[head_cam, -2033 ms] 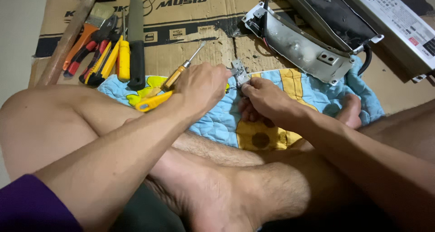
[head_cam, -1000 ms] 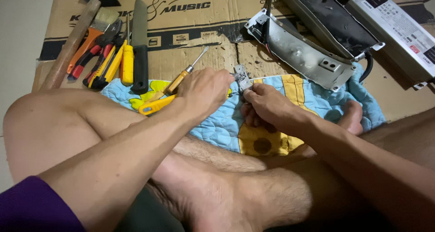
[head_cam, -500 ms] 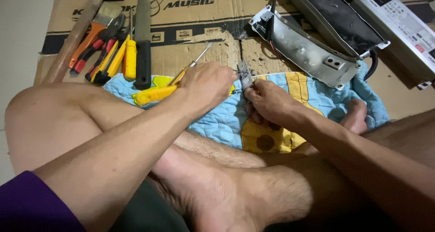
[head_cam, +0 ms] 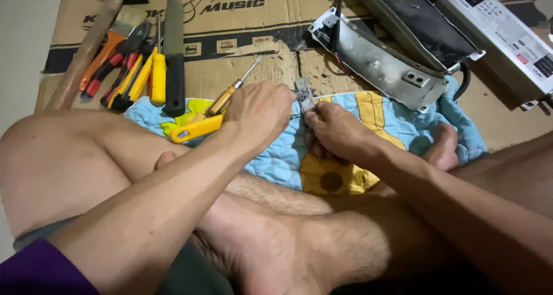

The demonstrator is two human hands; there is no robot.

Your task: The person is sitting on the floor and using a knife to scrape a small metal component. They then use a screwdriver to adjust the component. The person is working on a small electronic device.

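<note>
I sit cross-legged on the floor with both hands over a blue and yellow cloth (head_cam: 397,119). My left hand (head_cam: 260,112) and my right hand (head_cam: 337,131) meet on a small grey metal part (head_cam: 303,93) and pinch it from both sides. Under my left hand lie a yellow-handled tool (head_cam: 194,128) and an orange-handled screwdriver (head_cam: 230,93) whose tip points up and right.
A flattened cardboard sheet (head_cam: 242,18) carries a hammer (head_cam: 86,47), pliers (head_cam: 112,65), a yellow-handled tool (head_cam: 156,76) and a black-handled knife (head_cam: 174,53) at upper left. A grey metal housing (head_cam: 380,56) and a white rectangular unit (head_cam: 507,39) lie upper right.
The hands stay together on the small metal part with only slight shifts. The camera has drifted a little, so the scene sits slightly lower and more to the right.
</note>
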